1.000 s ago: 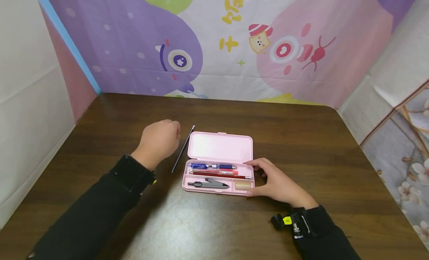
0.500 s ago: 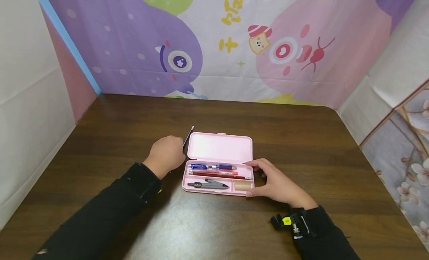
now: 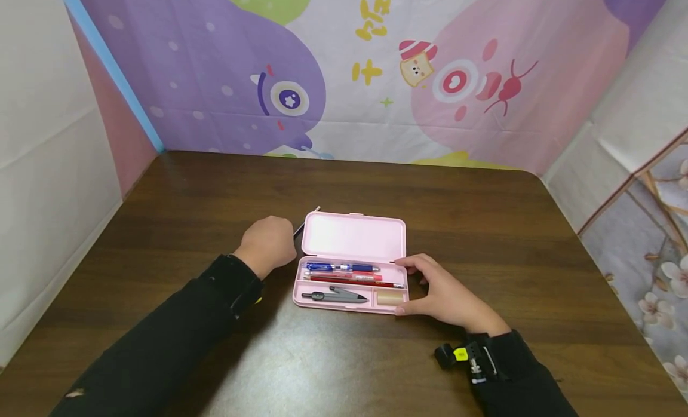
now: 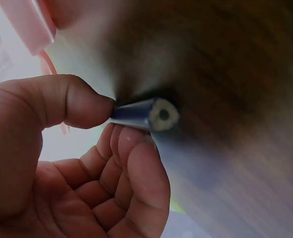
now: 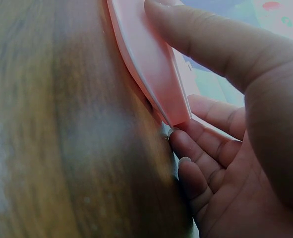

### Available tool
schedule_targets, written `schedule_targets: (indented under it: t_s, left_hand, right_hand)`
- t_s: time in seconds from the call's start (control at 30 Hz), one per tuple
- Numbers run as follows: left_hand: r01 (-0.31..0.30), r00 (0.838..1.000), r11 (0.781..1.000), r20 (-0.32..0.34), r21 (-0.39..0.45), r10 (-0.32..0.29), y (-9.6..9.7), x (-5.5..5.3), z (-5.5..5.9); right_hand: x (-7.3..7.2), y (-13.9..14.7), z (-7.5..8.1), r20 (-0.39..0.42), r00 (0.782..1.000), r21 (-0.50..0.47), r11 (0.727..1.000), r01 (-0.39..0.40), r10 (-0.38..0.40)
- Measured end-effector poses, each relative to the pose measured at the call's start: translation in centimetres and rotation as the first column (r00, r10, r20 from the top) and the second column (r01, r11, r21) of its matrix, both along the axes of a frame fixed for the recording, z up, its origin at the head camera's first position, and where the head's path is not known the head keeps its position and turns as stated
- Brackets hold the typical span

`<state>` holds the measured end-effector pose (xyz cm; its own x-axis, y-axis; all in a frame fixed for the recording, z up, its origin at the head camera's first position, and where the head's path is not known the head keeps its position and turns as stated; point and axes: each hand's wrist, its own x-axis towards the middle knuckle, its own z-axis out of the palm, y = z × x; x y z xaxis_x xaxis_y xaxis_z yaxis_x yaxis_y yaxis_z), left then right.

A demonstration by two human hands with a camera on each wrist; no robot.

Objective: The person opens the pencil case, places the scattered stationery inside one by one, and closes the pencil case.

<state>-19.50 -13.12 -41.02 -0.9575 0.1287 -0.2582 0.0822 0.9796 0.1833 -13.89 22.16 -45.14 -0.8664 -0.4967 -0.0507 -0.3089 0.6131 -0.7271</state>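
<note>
My left hand (image 3: 267, 244) pinches a dark pencil (image 4: 134, 116) between thumb and fingertips, left of the pencil case. Its unsharpened end faces the left wrist camera; in the head view only its far part shows past the hand. The pink pencil case (image 3: 352, 235) lies with its lid folded back. My right hand (image 3: 446, 294) holds the case's right end, thumb on the near side and fingers at the far side. Inside lie a blue pen (image 3: 340, 266), red pencils or pens (image 3: 352, 279), a grey compass (image 3: 334, 296) and a beige eraser (image 3: 389, 297).
The brown wooden table (image 3: 344, 369) carries the case and reaches back to a cartoon-printed cloth (image 3: 365, 124). White cloth (image 3: 54, 166) hangs on the left side and a flowered one (image 3: 658, 273) on the right.
My left hand has come down toward me and rightward onto the pencil and taken hold of it. The pencil's far end has shifted slightly right, by the lid. My right hand has stayed still.
</note>
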Motion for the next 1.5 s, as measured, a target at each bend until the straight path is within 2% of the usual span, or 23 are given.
schedule_targets:
  t_s: [0.17, 0.33, 0.57, 0.7, 0.9, 1.07, 1.4, 1.5]
  left_hand:
    - [0.012, 1.0, 1.0, 0.017, 0.028, -0.013, -0.6, -0.6, 0.2]
    - [-0.012, 1.0, 0.998, 0.028, 0.067, 0.01, -1.3, -0.9, 0.7]
    - [-0.062, 0.997, 0.99, -0.038, 0.128, 0.067, -1.7, -0.5, 2.0]
    - [-0.05, 0.997, 0.984, -0.056, 0.173, 0.06, -1.4, -0.1, 2.7]
    - [-0.054, 0.993, 0.965, -0.085, 0.258, 0.078, -0.7, 1.3, 3.7]
    - [-0.064, 0.992, 0.948, -0.084, 0.312, 0.095, -0.2, 2.3, 3.9]
    - [0.01, 0.993, 0.942, -0.112, 0.336, 0.03, 1.1, 3.6, 3.6]
    - [0.047, 0.993, 0.942, -0.122, 0.333, -0.006, 1.6, 3.9, 3.6]
  right_hand:
    - [0.0, 0.0, 0.0, -0.006, 1.0, -0.009, 1.0, 0.0, 0.0]
    - [0.0, 0.1, 0.0, -0.006, 1.0, -0.009, 1.0, 0.001, -0.001]
    - [-0.1, 0.1, -0.1, -0.013, 1.0, -0.012, 1.0, 0.001, -0.001]
    - [0.0, 0.1, 0.0, -0.012, 1.0, -0.011, 1.0, 0.006, -0.006]
    - [-0.1, 0.1, 0.0, -0.006, 1.0, -0.013, 1.0, 0.005, -0.005]
    - [-0.1, 0.0, -0.1, -0.019, 1.0, -0.017, 1.0, -0.005, 0.005]
    - [0.0, 0.1, -0.1, 0.002, 1.0, -0.011, 1.0, -0.001, 0.001]
    - [0.0, 0.1, -0.1, 0.0, 1.0, -0.009, 1.0, 0.002, -0.002]
